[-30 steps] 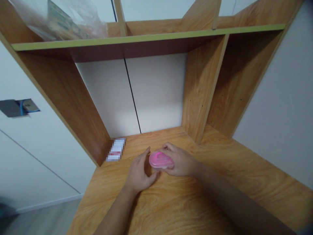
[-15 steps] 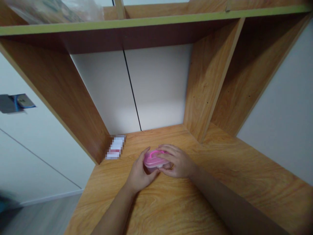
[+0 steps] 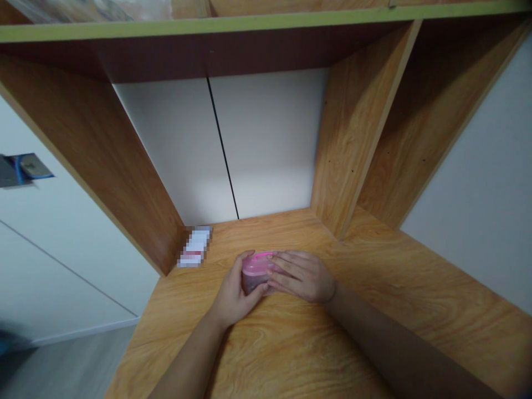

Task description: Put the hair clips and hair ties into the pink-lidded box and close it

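A small pink plastic container (image 3: 254, 266) with a lid sits on the wooden desk (image 3: 291, 343), near its middle. My left hand (image 3: 233, 291) cups its left side, thumb and fingers curled round it. Lying over the container's right half, my right hand (image 3: 301, 274) presses down on the lid with its fingers together. Both hands hide most of the container; only the top left of the lid and part of its wall show.
A small white and red packet (image 3: 194, 247) lies at the back left of the desk by the left side panel (image 3: 108, 172). An upright divider (image 3: 349, 149) stands at the back right. A shelf (image 3: 249, 25) runs overhead.
The right hand brought the pink lid down and left onto the container. The left hand closed round the container's side. The view has tilted down a little.
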A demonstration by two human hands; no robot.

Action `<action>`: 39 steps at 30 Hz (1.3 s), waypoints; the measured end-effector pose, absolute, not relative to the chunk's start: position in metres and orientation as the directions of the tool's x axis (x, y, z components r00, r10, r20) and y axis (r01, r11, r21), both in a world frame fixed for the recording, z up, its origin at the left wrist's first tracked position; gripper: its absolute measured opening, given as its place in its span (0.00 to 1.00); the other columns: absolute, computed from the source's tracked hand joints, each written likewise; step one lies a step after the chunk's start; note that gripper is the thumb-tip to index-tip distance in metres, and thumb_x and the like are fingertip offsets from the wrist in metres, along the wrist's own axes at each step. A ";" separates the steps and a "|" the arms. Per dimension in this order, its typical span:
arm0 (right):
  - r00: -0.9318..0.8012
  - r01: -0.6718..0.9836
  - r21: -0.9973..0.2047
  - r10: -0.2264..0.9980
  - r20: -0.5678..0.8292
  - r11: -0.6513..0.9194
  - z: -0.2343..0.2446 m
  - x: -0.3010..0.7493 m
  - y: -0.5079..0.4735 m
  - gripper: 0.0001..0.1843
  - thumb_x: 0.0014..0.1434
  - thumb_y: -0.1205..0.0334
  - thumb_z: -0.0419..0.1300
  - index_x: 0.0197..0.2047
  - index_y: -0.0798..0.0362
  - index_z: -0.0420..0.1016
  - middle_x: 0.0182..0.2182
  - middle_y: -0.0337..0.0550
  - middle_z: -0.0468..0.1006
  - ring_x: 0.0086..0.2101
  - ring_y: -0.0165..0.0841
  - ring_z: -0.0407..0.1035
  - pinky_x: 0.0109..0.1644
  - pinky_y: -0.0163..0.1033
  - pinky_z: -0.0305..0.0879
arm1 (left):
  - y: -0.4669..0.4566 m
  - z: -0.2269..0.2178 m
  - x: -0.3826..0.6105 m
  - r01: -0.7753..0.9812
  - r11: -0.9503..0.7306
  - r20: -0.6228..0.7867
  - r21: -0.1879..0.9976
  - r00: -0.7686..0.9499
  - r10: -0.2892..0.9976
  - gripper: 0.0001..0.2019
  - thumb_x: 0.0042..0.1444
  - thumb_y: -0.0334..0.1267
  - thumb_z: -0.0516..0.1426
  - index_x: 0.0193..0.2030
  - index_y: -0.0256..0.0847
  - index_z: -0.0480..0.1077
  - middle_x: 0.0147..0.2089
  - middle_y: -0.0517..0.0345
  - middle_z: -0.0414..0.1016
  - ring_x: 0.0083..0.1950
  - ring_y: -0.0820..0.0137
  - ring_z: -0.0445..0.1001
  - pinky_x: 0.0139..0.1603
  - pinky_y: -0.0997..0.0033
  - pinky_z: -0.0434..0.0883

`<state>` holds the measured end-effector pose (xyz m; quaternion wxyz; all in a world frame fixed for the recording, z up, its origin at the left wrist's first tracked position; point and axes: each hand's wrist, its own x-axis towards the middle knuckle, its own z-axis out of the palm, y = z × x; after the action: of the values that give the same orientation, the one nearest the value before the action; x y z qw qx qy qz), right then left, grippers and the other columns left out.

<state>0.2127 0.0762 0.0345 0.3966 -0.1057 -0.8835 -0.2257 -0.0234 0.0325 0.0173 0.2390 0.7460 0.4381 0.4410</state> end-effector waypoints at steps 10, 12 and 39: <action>-0.659 0.425 0.354 0.016 0.752 0.833 0.029 0.207 0.079 0.17 0.65 0.57 0.62 0.55 0.52 0.76 0.51 0.55 0.81 0.50 0.41 0.76 0.50 0.45 0.76 | 0.030 0.018 -0.023 0.289 -0.391 0.333 0.874 0.230 0.914 0.27 0.62 0.49 0.59 0.62 0.41 0.55 0.57 0.46 0.70 0.56 0.59 0.73 0.59 0.60 0.71; -0.661 0.428 0.348 0.026 0.750 0.834 0.028 0.207 0.078 0.17 0.66 0.59 0.62 0.56 0.52 0.75 0.52 0.55 0.81 0.50 0.42 0.76 0.50 0.45 0.76 | 0.031 0.018 -0.023 0.293 -0.390 0.329 0.873 0.235 0.914 0.27 0.62 0.49 0.59 0.62 0.41 0.55 0.58 0.46 0.70 0.56 0.59 0.73 0.59 0.60 0.71; -0.471 0.500 -0.133 0.398 0.787 0.856 0.040 0.225 0.083 0.20 0.66 0.68 0.56 0.59 0.46 0.73 0.45 0.46 0.80 0.44 0.38 0.73 0.50 0.47 0.70 | 0.033 0.016 -0.014 0.279 -0.427 0.364 0.860 0.250 0.897 0.61 0.50 0.33 0.68 0.76 0.44 0.25 0.55 0.47 0.76 0.54 0.59 0.76 0.61 0.54 0.70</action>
<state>0.2246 0.0831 0.0396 0.4422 -0.2621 -0.8558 -0.0576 -0.0144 0.0327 0.0164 0.3411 0.7130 0.4124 0.4529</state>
